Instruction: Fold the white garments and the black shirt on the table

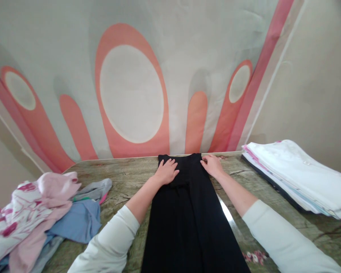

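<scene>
A long black garment (176, 227) lies spread lengthwise on the wood-patterned table, its narrow top end at the table's far edge. Its lower end runs out of the bottom of the view, so whether it is trousers or a skirt I cannot tell. My left hand (166, 172) rests flat on the upper left part of the cloth, fingers spread. At the upper right corner, my right hand (212, 165) has its thumb and fingers closed on the garment's edge.
On the left lies a loose heap of clothes (31, 216), pink, white-patterned, blue and grey. A folded stack (295, 174), mostly white, sits at the right. The table (125, 170) meets a wall with a pink and orange pattern (122, 149).
</scene>
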Motion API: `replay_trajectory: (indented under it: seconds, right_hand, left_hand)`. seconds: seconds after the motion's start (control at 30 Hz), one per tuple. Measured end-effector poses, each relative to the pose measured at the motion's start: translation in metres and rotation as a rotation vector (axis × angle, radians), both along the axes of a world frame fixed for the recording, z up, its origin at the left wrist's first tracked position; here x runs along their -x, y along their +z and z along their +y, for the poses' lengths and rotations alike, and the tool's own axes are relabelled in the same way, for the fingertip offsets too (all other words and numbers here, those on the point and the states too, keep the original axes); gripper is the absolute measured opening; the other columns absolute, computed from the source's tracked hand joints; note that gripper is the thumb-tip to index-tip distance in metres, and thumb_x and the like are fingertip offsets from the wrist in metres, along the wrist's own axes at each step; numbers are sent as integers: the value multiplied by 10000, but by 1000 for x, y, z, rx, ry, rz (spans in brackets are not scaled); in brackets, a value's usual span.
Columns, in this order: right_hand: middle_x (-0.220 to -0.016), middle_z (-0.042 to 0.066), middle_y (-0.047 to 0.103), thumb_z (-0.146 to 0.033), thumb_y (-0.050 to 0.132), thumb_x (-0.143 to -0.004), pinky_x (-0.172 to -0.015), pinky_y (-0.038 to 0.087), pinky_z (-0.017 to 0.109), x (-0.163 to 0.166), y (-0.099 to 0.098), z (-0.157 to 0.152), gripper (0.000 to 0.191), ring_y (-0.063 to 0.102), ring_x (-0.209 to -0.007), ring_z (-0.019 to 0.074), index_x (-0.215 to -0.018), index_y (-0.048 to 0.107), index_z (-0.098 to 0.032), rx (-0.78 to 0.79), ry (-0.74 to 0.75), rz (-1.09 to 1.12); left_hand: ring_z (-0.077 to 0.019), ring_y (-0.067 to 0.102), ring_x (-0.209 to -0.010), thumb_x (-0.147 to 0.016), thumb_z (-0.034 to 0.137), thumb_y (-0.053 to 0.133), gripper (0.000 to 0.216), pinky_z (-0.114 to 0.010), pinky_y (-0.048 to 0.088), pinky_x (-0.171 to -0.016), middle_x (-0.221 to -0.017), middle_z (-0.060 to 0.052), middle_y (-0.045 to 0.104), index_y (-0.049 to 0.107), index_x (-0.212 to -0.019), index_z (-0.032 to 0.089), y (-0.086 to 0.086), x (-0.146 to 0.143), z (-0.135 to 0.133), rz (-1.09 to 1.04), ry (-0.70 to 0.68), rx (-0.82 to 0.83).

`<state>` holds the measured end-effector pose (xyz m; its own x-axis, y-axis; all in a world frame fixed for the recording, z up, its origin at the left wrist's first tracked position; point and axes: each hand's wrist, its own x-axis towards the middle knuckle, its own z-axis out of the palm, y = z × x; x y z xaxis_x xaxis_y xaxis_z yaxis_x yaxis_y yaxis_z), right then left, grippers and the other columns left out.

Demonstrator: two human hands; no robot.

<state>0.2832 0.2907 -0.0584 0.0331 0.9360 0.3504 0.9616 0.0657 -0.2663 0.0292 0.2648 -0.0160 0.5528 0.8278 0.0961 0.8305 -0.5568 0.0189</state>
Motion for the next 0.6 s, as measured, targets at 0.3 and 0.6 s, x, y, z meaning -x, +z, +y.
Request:
replay_trajectory:
  seconds: [0.3, 0.6]
  right_hand:
    - [-1096, 62, 612, -298, 414, -878, -933, 349, 319, 10, 0, 4, 310, 494, -1049, 210, -1047, 658, -206, -23, 132, -8]
    - [-1304, 45, 506, -293, 436, -843, -958, 302, 515, 3, -11, 13, 362, 411, -1171, 294, -1174, 577, -253, 9, 120, 119]
  left_hand:
    - [-235, 198, -1346, -928, 494, 210, 538, -469, 165, -1065, -1467, -70, 246, 318, -1374, 213, -2, -32, -27, -62, -186, 96]
    - [-273, 297, -1297, -890, 538, 320, 550, -442, 246, -1034, -1415, -83, 354, 422, -1316, 205, -4, -25, -14, -156, -113, 105]
